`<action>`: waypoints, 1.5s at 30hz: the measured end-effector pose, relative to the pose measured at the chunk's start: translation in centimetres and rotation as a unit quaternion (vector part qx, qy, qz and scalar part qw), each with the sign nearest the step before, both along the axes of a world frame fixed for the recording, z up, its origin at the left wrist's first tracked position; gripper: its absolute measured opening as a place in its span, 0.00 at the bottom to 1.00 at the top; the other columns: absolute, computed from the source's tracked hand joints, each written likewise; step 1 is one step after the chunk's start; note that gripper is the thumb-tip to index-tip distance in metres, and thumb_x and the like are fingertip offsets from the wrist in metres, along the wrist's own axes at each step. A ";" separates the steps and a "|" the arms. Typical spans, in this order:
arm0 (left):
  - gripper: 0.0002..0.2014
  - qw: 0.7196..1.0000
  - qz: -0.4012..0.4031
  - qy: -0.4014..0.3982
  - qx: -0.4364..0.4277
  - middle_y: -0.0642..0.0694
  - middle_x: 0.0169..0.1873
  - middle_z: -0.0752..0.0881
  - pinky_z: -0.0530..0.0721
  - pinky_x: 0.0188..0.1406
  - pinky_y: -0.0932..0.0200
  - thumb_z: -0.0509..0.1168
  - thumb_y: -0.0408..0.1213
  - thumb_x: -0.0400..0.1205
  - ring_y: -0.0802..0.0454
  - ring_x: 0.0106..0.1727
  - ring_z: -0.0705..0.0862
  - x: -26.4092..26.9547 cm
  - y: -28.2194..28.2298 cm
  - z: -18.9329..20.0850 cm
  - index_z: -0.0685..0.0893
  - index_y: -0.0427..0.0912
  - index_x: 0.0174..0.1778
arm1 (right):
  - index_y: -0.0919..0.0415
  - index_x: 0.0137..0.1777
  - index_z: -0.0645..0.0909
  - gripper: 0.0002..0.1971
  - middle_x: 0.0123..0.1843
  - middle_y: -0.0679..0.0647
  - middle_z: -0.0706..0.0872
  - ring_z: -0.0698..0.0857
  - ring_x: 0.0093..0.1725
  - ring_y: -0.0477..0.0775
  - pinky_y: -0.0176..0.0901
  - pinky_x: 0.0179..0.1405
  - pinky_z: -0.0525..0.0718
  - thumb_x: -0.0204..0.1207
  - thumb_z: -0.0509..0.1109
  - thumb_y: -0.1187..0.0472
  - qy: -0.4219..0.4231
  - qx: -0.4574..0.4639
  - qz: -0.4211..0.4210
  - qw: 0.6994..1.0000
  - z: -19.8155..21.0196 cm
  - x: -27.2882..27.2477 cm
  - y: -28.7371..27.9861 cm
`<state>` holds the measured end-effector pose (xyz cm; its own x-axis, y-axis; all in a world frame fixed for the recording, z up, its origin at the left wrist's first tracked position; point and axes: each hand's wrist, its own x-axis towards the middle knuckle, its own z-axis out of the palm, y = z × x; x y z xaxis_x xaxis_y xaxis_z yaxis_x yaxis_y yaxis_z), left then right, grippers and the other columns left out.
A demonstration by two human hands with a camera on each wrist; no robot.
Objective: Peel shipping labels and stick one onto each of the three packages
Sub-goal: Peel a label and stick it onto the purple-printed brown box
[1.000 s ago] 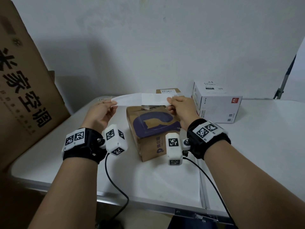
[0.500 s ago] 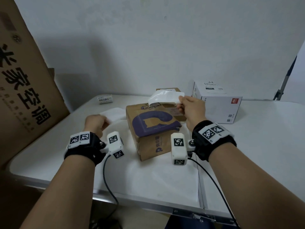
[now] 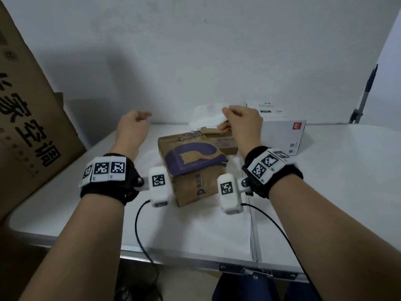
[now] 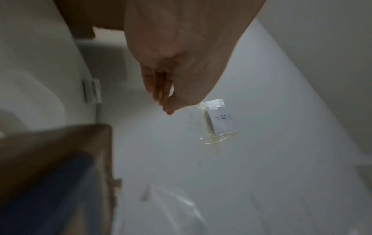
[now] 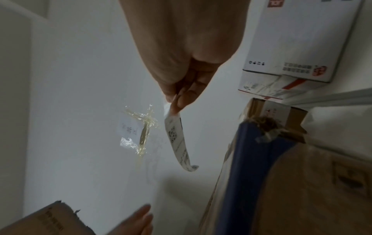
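Observation:
My right hand (image 3: 225,119) pinches a peeled white shipping label (image 3: 207,116) by one end and holds it above the small brown box (image 3: 223,141). From the right wrist the label (image 5: 178,139) hangs curled, with a QR code on it. A brown package with purple print (image 3: 191,164) lies in front of the small box, and a white box (image 3: 282,129) stands to the right. My left hand (image 3: 142,117) is raised left of the packages with its fingers (image 4: 159,89) loosely together, holding nothing.
A large cardboard carton (image 3: 28,131) leans at the table's left. A thin white backing sheet (image 4: 173,206) lies on the white table (image 3: 195,231) left of the brown package. A taped paper note (image 4: 221,120) is on the wall. A tripod leg (image 3: 366,92) stands at the far right.
A second ago both hands held the strip. The left hand let go, dropped to the table, then rose empty toward the wall. The right hand lifted the label.

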<state>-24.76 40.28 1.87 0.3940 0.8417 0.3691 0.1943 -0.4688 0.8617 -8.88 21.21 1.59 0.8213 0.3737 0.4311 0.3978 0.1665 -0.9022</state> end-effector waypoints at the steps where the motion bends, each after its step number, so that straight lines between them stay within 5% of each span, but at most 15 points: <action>1: 0.13 0.999 -0.032 -0.010 -0.023 0.47 0.51 0.84 0.77 0.52 0.62 0.62 0.27 0.80 0.53 0.51 0.80 0.5 -0.8 0.8 0.86 0.42 0.57 | 0.67 0.54 0.87 0.10 0.22 0.49 0.86 0.86 0.22 0.47 0.39 0.28 0.88 0.79 0.69 0.62 -0.017 -0.002 0.001 1.000 0.3 -0.2 -0.1; 6: 0.06 0.977 -0.136 0.008 -0.166 0.45 0.41 0.84 0.81 0.36 0.66 0.62 0.36 0.86 0.55 0.36 0.83 2.8 -3.5 3.4 0.83 0.41 0.49 | 0.62 0.51 0.90 0.09 0.23 0.51 0.86 0.87 0.24 0.49 0.41 0.32 0.88 0.79 0.70 0.60 -0.152 -0.033 0.018 0.988 2.1 -1.3 -1.2; 10: 0.28 0.936 -0.194 0.067 -0.285 0.39 0.44 0.85 0.85 0.45 0.55 0.62 0.63 0.79 0.45 0.45 0.86 3.7 -3.6 4.6 0.82 0.37 0.55 | 0.61 0.52 0.90 0.10 0.30 0.54 0.90 0.88 0.30 0.50 0.48 0.43 0.88 0.80 0.69 0.58 -0.311 -0.096 0.023 0.945 3.4 -2.3 -2.1; 12: 0.33 0.916 -0.227 0.083 -0.322 0.38 0.44 0.85 0.84 0.47 0.53 0.64 0.68 0.74 0.44 0.47 0.85 3.7 -3.3 5.0 0.80 0.38 0.54 | 0.60 0.52 0.89 0.11 0.37 0.53 0.92 0.89 0.38 0.54 0.52 0.45 0.86 0.81 0.66 0.57 -0.400 -0.152 0.016 0.904 3.7 -2.5 -2.2; 16: 0.17 0.905 -0.235 0.155 -0.317 0.42 0.43 0.84 0.83 0.47 0.57 0.74 0.46 0.74 0.49 0.42 0.83 3.9 -4.2 5.6 0.82 0.39 0.51 | 0.55 0.54 0.87 0.14 0.44 0.52 0.90 0.87 0.45 0.55 0.52 0.43 0.85 0.84 0.60 0.52 -0.492 -0.248 0.002 0.834 3.9 -2.8 -2.4; 19: 0.03 0.919 -0.210 0.199 -0.268 0.42 0.40 0.84 0.87 0.38 0.63 0.66 0.29 0.81 0.52 0.38 0.83 4.5 -5.2 5.6 0.82 0.35 0.49 | 0.57 0.56 0.86 0.16 0.45 0.53 0.88 0.85 0.45 0.57 0.50 0.41 0.83 0.85 0.57 0.52 -0.532 -0.283 0.017 0.798 3.9 -3.4 -2.9; 23: 0.05 0.920 -0.230 0.231 -0.216 0.40 0.41 0.85 0.87 0.46 0.62 0.62 0.24 0.82 0.52 0.41 0.84 4.9 -5.5 5.4 0.82 0.32 0.49 | 0.56 0.60 0.83 0.20 0.50 0.52 0.85 0.84 0.48 0.54 0.44 0.39 0.76 0.86 0.52 0.48 -0.560 -0.333 0.031 0.758 4.4 -4.1 -3.8; 26: 0.08 0.899 -0.262 0.264 -0.231 0.41 0.40 0.88 0.89 0.35 0.62 0.61 0.22 0.82 0.52 0.38 0.87 4.5 -5.9 5.7 0.84 0.33 0.51 | 0.57 0.60 0.82 0.18 0.50 0.52 0.83 0.84 0.46 0.56 0.45 0.38 0.77 0.86 0.53 0.50 -0.573 -0.347 0.020 0.743 4.4 -4.3 -4.1; 29: 0.15 0.861 -0.320 0.302 -0.254 0.46 0.28 0.86 0.83 0.23 0.64 0.60 0.25 0.83 0.56 0.25 0.83 3.9 -6.5 6.0 0.89 0.39 0.36 | 0.57 0.60 0.82 0.18 0.51 0.52 0.80 0.83 0.42 0.55 0.45 0.36 0.78 0.86 0.54 0.50 -0.581 -0.351 0.010 0.734 4.4 -4.6 -4.3; 32: 0.22 0.864 -0.322 0.286 -0.261 0.48 0.27 0.86 0.81 0.23 0.66 0.61 0.27 0.83 0.57 0.25 0.81 3.6 -6.3 5.8 0.91 0.44 0.26 | 0.60 0.58 0.83 0.16 0.52 0.54 0.79 0.82 0.40 0.56 0.46 0.33 0.77 0.85 0.58 0.50 -0.587 -0.329 0.011 0.740 4.3 -4.8 -4.6; 37: 0.05 0.892 -0.257 0.255 -0.271 0.44 0.37 0.85 0.85 0.26 0.60 0.66 0.32 0.83 0.53 0.29 0.82 2.8 -5.3 5.2 0.85 0.38 0.52 | 0.65 0.51 0.84 0.15 0.53 0.58 0.79 0.74 0.38 0.53 0.43 0.32 0.70 0.81 0.66 0.52 -0.589 -0.304 0.019 0.749 3.8 -5.5 -4.5; 42: 0.05 0.909 -0.233 0.152 -0.309 0.42 0.33 0.88 0.86 0.25 0.62 0.65 0.28 0.83 0.54 0.27 0.88 2.1 -4.6 3.9 0.84 0.35 0.42 | 0.64 0.48 0.84 0.16 0.56 0.56 0.78 0.67 0.41 0.48 0.41 0.35 0.69 0.79 0.67 0.49 -0.566 -0.314 0.017 0.762 3.1 -5.7 -4.3; 45: 0.02 0.934 -0.206 0.081 -0.281 0.41 0.36 0.88 0.90 0.34 0.62 0.68 0.27 0.80 0.53 0.31 0.89 2.2 -3.7 2.8 0.84 0.35 0.41 | 0.63 0.50 0.83 0.17 0.58 0.53 0.76 0.73 0.44 0.49 0.40 0.35 0.70 0.79 0.67 0.48 -0.551 -0.341 0.033 0.761 2.5 -5.6 -4.1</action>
<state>-22.53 36.61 4.66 0.7390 0.6499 -0.1774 0.2464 -0.0158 0.9690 -14.44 17.08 4.05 0.0704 0.8438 0.5320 0.9866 -0.1377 0.0879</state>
